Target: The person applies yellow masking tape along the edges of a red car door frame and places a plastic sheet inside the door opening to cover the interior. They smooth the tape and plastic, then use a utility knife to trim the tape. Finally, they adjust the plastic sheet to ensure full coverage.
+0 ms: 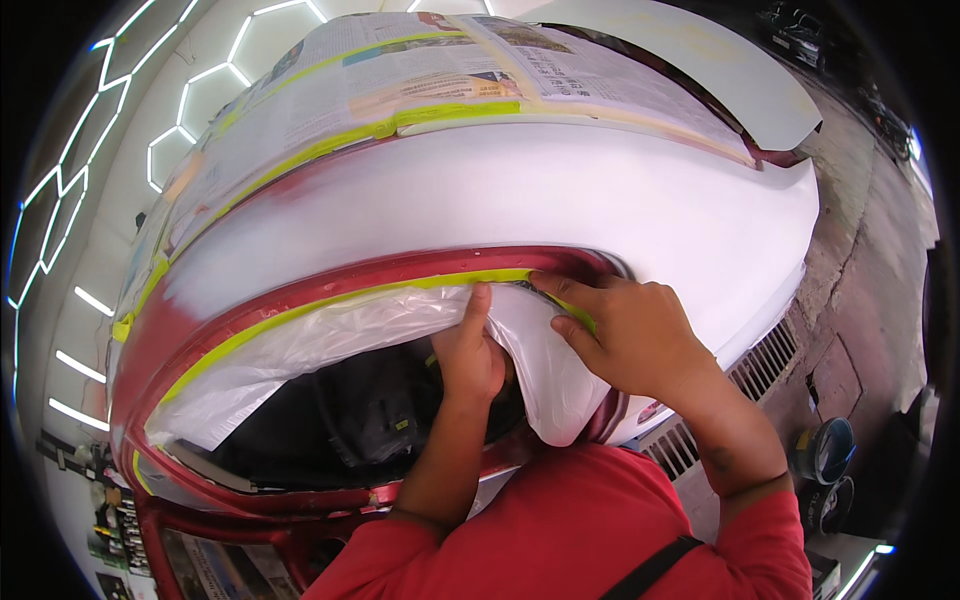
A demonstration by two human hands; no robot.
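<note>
Yellow-green masking tape (pixel 330 300) runs along the upper edge of a red door frame (pixel 400 265), holding clear plastic film (pixel 350 318) that hangs over the car's door opening. My left hand (pixel 470 355) grips the film's upper part, thumb upright at the tape's lower edge, its other fingers mostly hidden behind. At the opening's right corner, my right hand (pixel 635 335) has its index finger against the tape and its thumb lower down, with a bit of tape showing between them. Loose film (pixel 545 390) drapes down between my hands.
Newspaper (pixel 420 80) taped over glass covers the car's upper side, above a whitish body panel (pixel 500 190). The dark interior (pixel 370 420) shows below the film. Buckets (pixel 825 450) stand on the floor at right, near a drain grate (pixel 765 360). A red door (pixel 220 540) hangs open at lower left.
</note>
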